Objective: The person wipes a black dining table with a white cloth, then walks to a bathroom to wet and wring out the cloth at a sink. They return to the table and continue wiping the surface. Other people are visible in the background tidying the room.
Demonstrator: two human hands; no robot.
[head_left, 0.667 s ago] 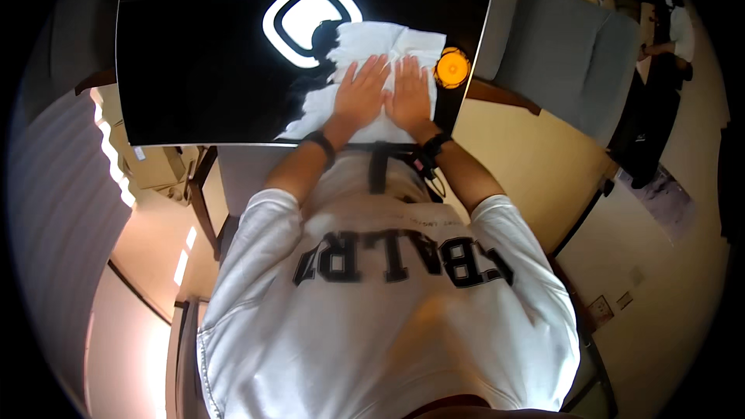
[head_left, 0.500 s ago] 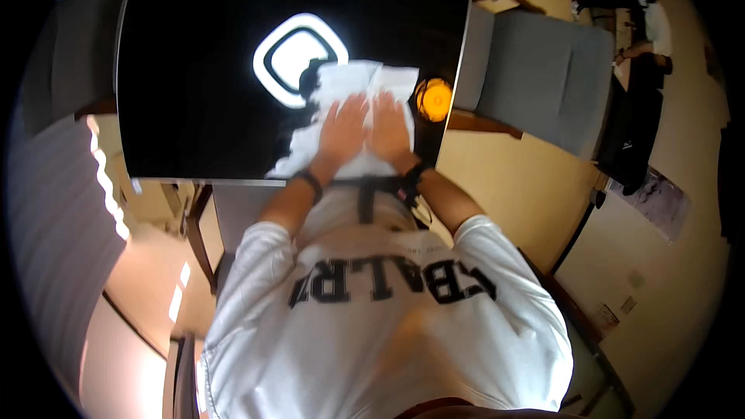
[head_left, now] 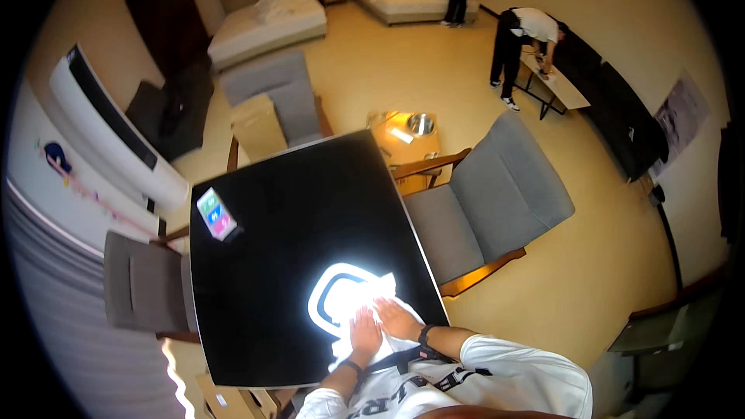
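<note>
My left hand (head_left: 365, 330) lies flat on a white cloth (head_left: 385, 287), its fingers stretched out. Close beside it on the right, my right hand (head_left: 398, 318) also presses flat on the cloth with straight fingers. The cloth is spread on a glossy black table (head_left: 287, 264) near its front edge, partly hidden under both hands. A bright rounded-square light reflection on the tabletop runs into the cloth, so the cloth's outline there is hard to see.
A colourful tissue pack (head_left: 216, 215) stands at the table's far left. Grey chairs (head_left: 504, 186) surround the table, one with a cardboard box (head_left: 258, 128) on it. Beyond are a small wooden table (head_left: 403, 140), beds (head_left: 268, 27), a black sofa (head_left: 621, 109) and a person (head_left: 535, 27) bending over a bench.
The view has tilted up, bringing the far room and tissue pack into sight. Both hands stay flat on the cloth; the left now sits slightly nearer to me than the right.
</note>
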